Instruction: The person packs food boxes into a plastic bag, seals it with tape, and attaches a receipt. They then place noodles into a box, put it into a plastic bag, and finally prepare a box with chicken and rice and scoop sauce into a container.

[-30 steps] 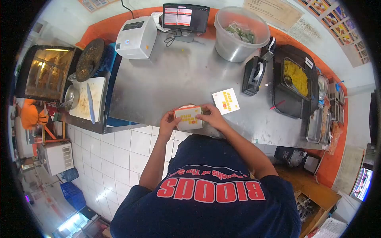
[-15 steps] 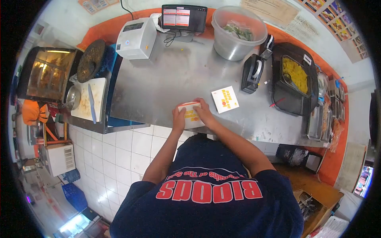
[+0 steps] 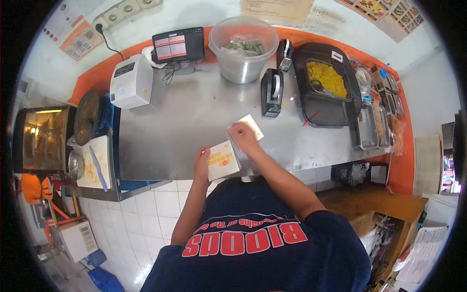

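Note:
My left hand (image 3: 201, 164) grips one side of a white cardboard food box (image 3: 222, 163) with yellow and orange lettering, held at the front edge of the steel table. Just beyond it, my right hand (image 3: 243, 135) is closed, fingers curled down, over a second white food box (image 3: 254, 125) lying on the table. This hand covers much of that box. What its fingers hold, if anything, is hidden.
A white label printer (image 3: 131, 82), a tablet screen (image 3: 179, 46) and a clear plastic tub (image 3: 243, 53) stand along the back. Right of them are a tape dispenser (image 3: 272, 92) and a black container of yellow food (image 3: 327, 80). A knife (image 3: 97, 165) lies on a cutting board (image 3: 87, 148) at left.
Both hands were on the one box; now my right hand has let go and moved over the second box. My left hand keeps the first box, now tilted. The view has shifted.

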### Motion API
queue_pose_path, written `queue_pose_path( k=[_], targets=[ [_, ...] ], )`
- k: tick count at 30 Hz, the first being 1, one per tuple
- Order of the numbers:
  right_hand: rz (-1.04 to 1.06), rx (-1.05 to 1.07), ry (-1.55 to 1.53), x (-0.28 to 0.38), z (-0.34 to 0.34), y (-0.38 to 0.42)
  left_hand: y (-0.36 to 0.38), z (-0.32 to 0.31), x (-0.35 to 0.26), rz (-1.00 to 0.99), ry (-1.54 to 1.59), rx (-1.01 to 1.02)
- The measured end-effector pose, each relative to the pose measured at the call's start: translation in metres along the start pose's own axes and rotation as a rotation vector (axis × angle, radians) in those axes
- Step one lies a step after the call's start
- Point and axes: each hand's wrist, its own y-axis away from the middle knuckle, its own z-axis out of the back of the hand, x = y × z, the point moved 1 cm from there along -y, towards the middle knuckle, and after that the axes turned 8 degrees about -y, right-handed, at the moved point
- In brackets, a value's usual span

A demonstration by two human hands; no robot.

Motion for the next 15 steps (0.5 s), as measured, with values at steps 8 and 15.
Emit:
queue_pose_path(
  k=[8,15],
  targets=[
    [-0.140,-0.870,0.423,-0.011,0.115,-0.105,0.002,0.006,-0.011,-0.028,0.005,-0.017],
    [-0.305,-0.868,-0.431,-0.021,0.120,-0.095,0.008,0.005,-0.010,-0.015,-0.079,-0.023]
  ],
)
